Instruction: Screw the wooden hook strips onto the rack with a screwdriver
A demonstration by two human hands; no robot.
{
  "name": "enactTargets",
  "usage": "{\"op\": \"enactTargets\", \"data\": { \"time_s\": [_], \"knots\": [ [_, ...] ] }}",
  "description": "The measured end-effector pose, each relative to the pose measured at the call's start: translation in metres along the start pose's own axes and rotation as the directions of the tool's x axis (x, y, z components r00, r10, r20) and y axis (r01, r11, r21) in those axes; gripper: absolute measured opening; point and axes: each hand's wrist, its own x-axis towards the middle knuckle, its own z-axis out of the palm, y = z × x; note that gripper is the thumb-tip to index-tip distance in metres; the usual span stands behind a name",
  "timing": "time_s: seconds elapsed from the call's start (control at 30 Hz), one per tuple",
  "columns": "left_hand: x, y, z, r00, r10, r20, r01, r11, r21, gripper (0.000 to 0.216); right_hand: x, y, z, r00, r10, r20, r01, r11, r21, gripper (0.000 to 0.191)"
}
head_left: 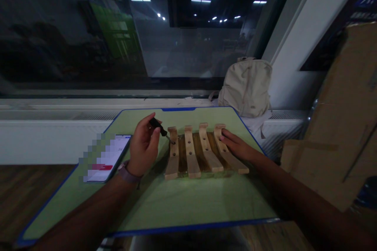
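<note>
A wooden rack of several pale slats (203, 151) lies on a green mat (182, 204) with a blue border. My left hand (144, 145) is closed around a small black-handled screwdriver (160, 127), whose tip touches the leftmost slat near its far end. My right hand (238, 147) lies flat with fingers stretched out on the rightmost slat, holding the rack down.
A phone (107, 159) with a lit screen lies on the mat left of my left hand. A beige backpack (247, 86) leans on the windowsill behind the mat. Cardboard boxes (338, 125) stand at the right. A dark window fills the background.
</note>
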Motion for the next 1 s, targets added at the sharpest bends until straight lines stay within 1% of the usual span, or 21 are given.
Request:
{"op": "enactTargets", "data": {
  "time_s": [0.13,0.23,0.3,0.4,0.5,0.57,0.63,0.73,0.83,0.93,1.0],
  "knots": [
    [-0.002,-0.003,0.001,0.999,-0.002,0.046,0.003,1.0,-0.031,0.045,-0.001,-0.003,-0.001,1.0,0.005,0.002,-0.005,1.0,0.01,0.04],
    [-0.003,-0.004,-0.001,0.997,-0.007,0.073,0.009,1.0,-0.024,0.043,-0.001,-0.005,-0.001,1.0,0.002,-0.002,-0.002,1.0,0.003,0.041],
    [-0.002,-0.003,-0.002,0.999,0.003,0.055,-0.001,1.0,-0.021,0.039,-0.001,-0.005,-0.001,1.0,0.003,-0.006,-0.003,1.0,0.0,0.041],
    [0.001,0.001,-0.003,0.999,0.033,-0.005,-0.033,0.999,0.009,0.034,-0.001,-0.003,-0.001,1.0,-0.005,-0.024,0.005,1.0,0.007,0.04],
    [0.002,0.004,-0.001,0.999,0.014,-0.04,-0.013,0.999,0.033,0.031,-0.001,0.0,-0.001,1.0,0.016,-0.023,-0.016,1.0,-0.005,0.038],
    [0.002,0.005,0.001,0.999,-0.017,-0.031,0.017,1.0,-0.009,0.035,-0.001,0.002,-0.001,1.0,0.029,-0.012,-0.029,0.999,-0.015,0.039],
    [0.001,0.003,0.002,0.999,-0.032,-0.006,0.032,0.998,-0.059,0.039,-0.001,0.002,-0.002,1.0,0.011,-0.002,-0.011,1.0,-0.011,0.041],
    [0.0,-0.001,0.001,0.999,-0.031,0.016,0.032,0.995,-0.093,0.036,0.0,0.003,-0.002,1.0,-0.018,0.009,0.018,1.0,-0.01,0.042],
    [0.001,-0.005,-0.002,1.0,-0.016,-0.004,0.016,0.999,-0.046,0.032,0.001,0.003,-0.001,1.0,-0.01,0.004,0.01,1.0,-0.024,0.04],
    [0.003,-0.006,-0.003,1.0,-0.004,-0.016,0.004,1.0,0.026,0.034,0.001,0.002,-0.001,1.0,0.008,-0.003,-0.008,1.0,-0.025,0.038],
    [0.003,-0.005,-0.003,0.999,-0.014,-0.034,0.015,0.999,0.036,0.035,0.0,0.002,-0.001,1.0,0.012,-0.005,-0.012,1.0,-0.019,0.038]
  ]
}}
